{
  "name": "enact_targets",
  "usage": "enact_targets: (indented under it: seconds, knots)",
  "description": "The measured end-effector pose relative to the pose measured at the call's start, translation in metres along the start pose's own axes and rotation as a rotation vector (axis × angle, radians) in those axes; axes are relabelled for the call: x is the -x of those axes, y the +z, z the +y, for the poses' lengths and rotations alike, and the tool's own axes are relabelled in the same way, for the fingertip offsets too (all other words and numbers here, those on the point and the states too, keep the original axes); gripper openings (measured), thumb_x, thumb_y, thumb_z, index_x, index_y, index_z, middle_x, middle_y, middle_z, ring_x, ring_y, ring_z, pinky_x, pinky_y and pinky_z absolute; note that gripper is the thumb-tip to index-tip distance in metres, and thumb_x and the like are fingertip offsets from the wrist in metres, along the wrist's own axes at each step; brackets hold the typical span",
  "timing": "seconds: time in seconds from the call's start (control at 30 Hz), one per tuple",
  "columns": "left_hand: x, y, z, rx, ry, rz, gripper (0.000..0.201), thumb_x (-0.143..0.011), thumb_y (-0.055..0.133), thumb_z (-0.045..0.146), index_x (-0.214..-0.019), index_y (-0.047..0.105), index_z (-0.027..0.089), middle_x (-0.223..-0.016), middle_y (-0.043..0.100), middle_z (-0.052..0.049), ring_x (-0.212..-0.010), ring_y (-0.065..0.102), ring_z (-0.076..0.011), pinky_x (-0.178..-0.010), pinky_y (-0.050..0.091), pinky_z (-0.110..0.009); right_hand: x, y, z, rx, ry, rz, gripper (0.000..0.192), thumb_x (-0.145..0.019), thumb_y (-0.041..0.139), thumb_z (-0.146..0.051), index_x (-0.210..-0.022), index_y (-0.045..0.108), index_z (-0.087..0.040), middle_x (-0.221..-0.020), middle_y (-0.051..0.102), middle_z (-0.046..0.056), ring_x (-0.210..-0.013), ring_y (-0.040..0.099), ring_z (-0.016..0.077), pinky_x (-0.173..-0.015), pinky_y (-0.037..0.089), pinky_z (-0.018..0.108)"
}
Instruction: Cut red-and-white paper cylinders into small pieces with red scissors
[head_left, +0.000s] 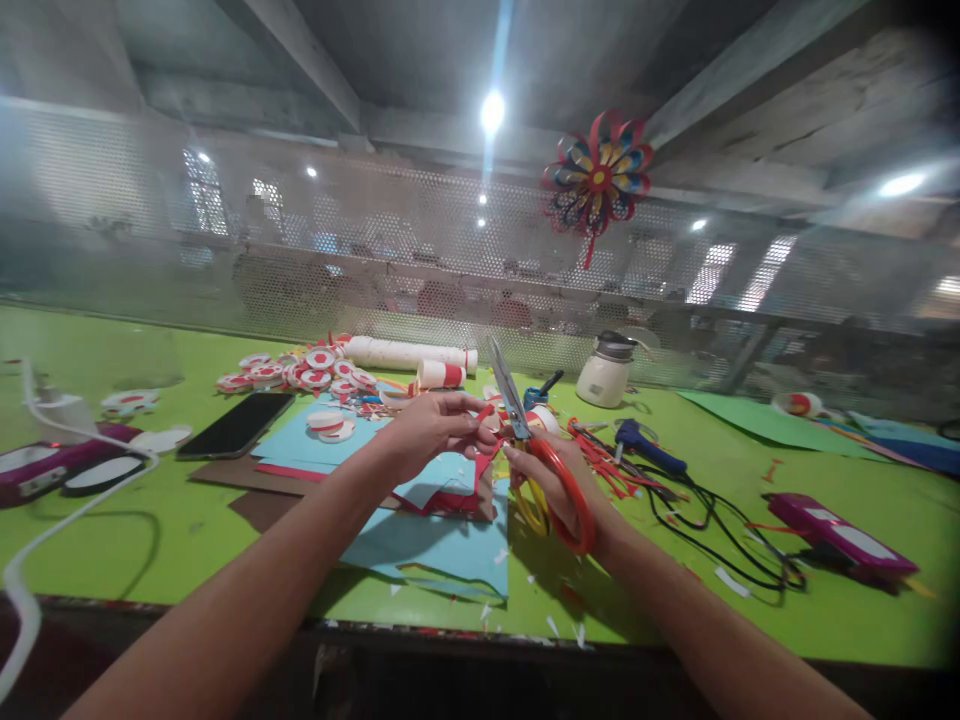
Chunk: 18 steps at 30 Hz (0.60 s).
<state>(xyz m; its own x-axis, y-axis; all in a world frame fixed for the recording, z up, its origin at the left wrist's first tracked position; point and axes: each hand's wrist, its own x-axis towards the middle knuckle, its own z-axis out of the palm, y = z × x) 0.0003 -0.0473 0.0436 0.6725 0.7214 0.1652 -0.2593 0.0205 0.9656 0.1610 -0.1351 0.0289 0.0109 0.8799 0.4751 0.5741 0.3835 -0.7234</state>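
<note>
My right hand [551, 478] grips a pair of scissors [517, 410] with red and yellow handles, blades pointing up and away. My left hand [435, 425] pinches a small red paper piece [486, 420] right beside the blades, held above the green table [150, 530]. Under both hands lie light blue paper sheets [442, 545] with red and brown sheets beneath them.
A black phone [236, 425] lies at the left. Red-and-white paper discs [315, 375] and a white roll [405, 353] sit behind. A white pot [606, 372], a glue gun with black cable [649, 450], a magenta device [840, 530], red strips. A paper pinwheel [598, 180] hangs on the mesh.
</note>
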Motion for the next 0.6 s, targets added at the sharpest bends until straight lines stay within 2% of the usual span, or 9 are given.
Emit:
enact_targets:
  seconds: [0.17, 0.3, 0.43, 0.53, 0.6]
  knots:
    - [0.001, 0.000, -0.001, 0.009, 0.007, -0.070, 0.024, -0.068, 0.066, 0.019, -0.091, 0.060, 0.011, -0.075, 0.067, -0.012, -0.070, 0.065, -0.0184, -0.061, 0.047, -0.028, 0.000, -0.001, -0.004, -0.050, -0.001, -0.042, 0.025, -0.085, 0.044, -0.031, -0.066, 0.054, -0.018, -0.064, 0.055, 0.000, -0.060, 0.051, 0.0131, -0.060, 0.042, 0.024]
    - [-0.002, -0.005, -0.003, -0.002, 0.034, -0.008, 0.020, -0.070, 0.065, 0.022, -0.085, 0.059, 0.012, -0.070, 0.066, -0.010, -0.066, 0.064, -0.0171, -0.055, 0.045, -0.025, -0.002, -0.003, -0.003, -0.014, -0.051, -0.107, 0.025, -0.086, 0.044, -0.035, -0.073, 0.055, -0.017, -0.068, 0.055, 0.001, -0.067, 0.052, 0.0145, -0.064, 0.041, 0.025]
    - [-0.002, -0.008, 0.000, -0.014, 0.064, 0.008, 0.015, -0.072, 0.063, 0.024, -0.076, 0.055, 0.013, -0.072, 0.067, -0.012, -0.066, 0.064, -0.0178, -0.052, 0.044, -0.024, -0.003, -0.002, 0.003, 0.012, -0.007, -0.132, 0.030, -0.087, 0.042, -0.042, -0.086, 0.057, -0.016, -0.072, 0.055, 0.002, -0.066, 0.052, 0.0146, -0.062, 0.042, 0.026]
    - [-0.002, -0.009, 0.003, -0.007, 0.073, 0.010, 0.014, -0.074, 0.061, 0.025, -0.078, 0.054, 0.013, -0.077, 0.068, -0.013, -0.068, 0.066, -0.0196, -0.053, 0.045, -0.025, -0.002, 0.000, 0.007, 0.024, 0.007, -0.120, 0.034, -0.087, 0.041, -0.045, -0.087, 0.057, -0.015, -0.070, 0.056, 0.001, -0.061, 0.052, 0.0136, -0.059, 0.042, 0.025]
    - [-0.004, -0.012, 0.003, 0.019, 0.101, 0.076, 0.011, -0.076, 0.060, 0.020, -0.080, 0.052, 0.013, -0.079, 0.068, -0.013, -0.071, 0.066, -0.0197, -0.056, 0.047, -0.025, -0.003, 0.001, 0.011, 0.029, 0.043, -0.107, 0.037, -0.086, 0.040, -0.048, -0.087, 0.058, -0.015, -0.067, 0.057, 0.001, -0.059, 0.053, 0.0136, -0.057, 0.042, 0.025]
